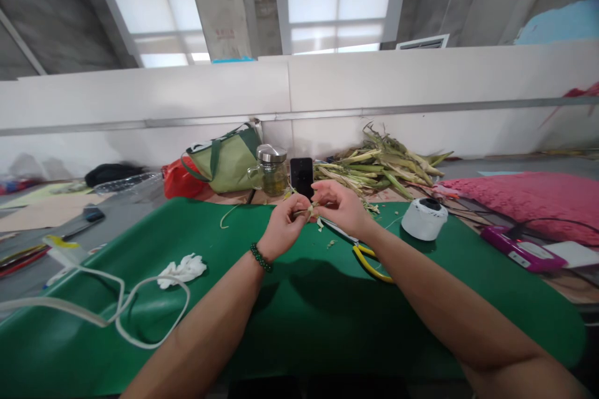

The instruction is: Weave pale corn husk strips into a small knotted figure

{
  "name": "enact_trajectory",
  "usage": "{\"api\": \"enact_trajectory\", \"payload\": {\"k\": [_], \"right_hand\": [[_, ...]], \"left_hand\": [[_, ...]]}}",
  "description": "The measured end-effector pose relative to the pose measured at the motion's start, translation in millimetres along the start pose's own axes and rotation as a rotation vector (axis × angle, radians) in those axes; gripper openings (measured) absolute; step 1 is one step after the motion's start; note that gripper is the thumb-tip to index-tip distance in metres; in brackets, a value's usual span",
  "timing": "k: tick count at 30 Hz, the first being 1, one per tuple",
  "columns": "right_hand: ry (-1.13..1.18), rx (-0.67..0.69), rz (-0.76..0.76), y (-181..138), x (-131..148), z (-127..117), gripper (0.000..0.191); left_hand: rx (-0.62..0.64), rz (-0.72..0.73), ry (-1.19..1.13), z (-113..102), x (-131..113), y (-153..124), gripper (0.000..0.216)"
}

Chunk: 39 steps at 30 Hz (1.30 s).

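My left hand (286,222) and my right hand (340,206) meet above the far part of the green mat (299,299). Both are closed in a pinch on a small pale strip of dried leaf (312,209) held between them. A green bead bracelet sits on my left wrist. Small leaf scraps (330,243) lie on the mat just below the hands. Yellow-handled pliers (369,260) lie on the mat under my right forearm.
A pile of dried green leaves (381,165) lies behind the hands. A white tape roll (423,218), black phone (302,176), glass jar (272,169), green bag (227,162), pink cushion (524,196), pink device (515,248), white cable (116,308) and crumpled white cloth (182,269) surround the mat.
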State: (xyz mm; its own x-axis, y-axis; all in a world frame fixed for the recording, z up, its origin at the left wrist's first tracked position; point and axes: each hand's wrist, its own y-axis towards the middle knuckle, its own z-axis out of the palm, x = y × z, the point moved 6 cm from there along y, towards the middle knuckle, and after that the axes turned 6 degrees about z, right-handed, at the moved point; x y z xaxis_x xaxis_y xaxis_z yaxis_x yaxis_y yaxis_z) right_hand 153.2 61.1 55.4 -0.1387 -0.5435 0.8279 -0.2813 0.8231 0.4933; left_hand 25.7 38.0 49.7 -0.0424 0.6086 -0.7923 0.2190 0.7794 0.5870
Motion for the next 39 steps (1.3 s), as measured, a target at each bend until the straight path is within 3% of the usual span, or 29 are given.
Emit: {"api": "enact_trajectory", "payload": {"k": [5, 14, 22, 32, 39], "right_hand": [[0.050, 0.073, 0.106, 1.1, 0.5, 1.6, 0.030], [0.064, 0.039, 0.191, 0.3, -3.4, 1.5, 0.020], [0.035, 0.066, 0.102, 0.3, 2.0, 0.0, 0.020], [-0.077, -0.073, 0.060, -4.1, 6.3, 1.9, 0.021], [-0.148, -0.011, -0.009, -6.6, 10.8, 3.3, 0.012]], "left_hand": [[0.027, 0.035, 0.058, 3.3, -5.7, -3.3, 0.007], [0.039, 0.030, 0.047, 3.1, 2.8, -2.7, 0.020], [0.001, -0.076, -0.154, -2.2, 12.2, 1.8, 0.022], [-0.054, -0.032, -0.001, 0.2, 7.2, -4.3, 0.013], [-0.016, 0.022, 0.085, -1.5, 0.3, -3.2, 0.007]]}}
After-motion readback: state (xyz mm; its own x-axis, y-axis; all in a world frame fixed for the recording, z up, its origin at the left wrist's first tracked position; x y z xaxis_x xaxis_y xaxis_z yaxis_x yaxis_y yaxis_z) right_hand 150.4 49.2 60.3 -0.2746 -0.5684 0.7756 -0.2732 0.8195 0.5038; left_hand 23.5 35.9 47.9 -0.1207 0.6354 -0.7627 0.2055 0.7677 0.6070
